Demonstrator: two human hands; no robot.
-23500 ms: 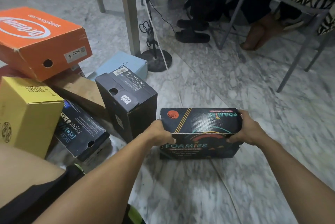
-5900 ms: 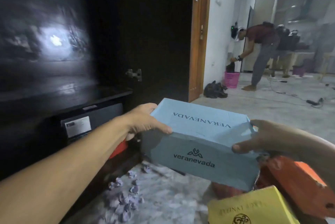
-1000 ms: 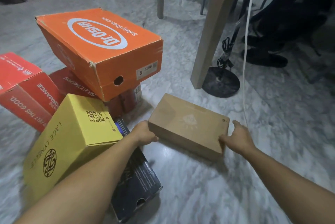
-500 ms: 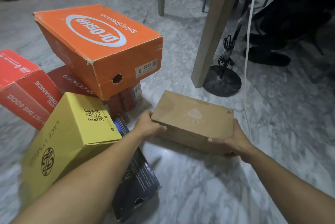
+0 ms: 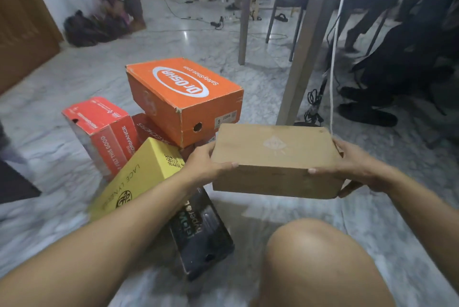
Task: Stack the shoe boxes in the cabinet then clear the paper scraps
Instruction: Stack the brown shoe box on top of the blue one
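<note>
Both arms reach forward, and the brown cardboard box (image 5: 273,160) hangs level between them, clear of the marble floor (image 5: 74,78) and above a bare knee (image 5: 313,244). The left hand (image 5: 206,162) has its grip on the box's left end, thumb lying across the lid edge. The right hand (image 5: 357,165) clasps the right end, thumb on the lid, fingers curled under the corner. A faint pale emblem marks the lid; its writing is too dim to read.

Left of it, boxes are piled on the floor. The orange box (image 5: 183,98) on top reads "Dr.OSHA" and "SafetyShoe.com", with a label showing "5". The red box (image 5: 104,130) says "FELT THIS GOOD". The yellow box (image 5: 139,177) reads "LACE LYNE…", and the black box (image 5: 201,229) shows "hyper".
</note>
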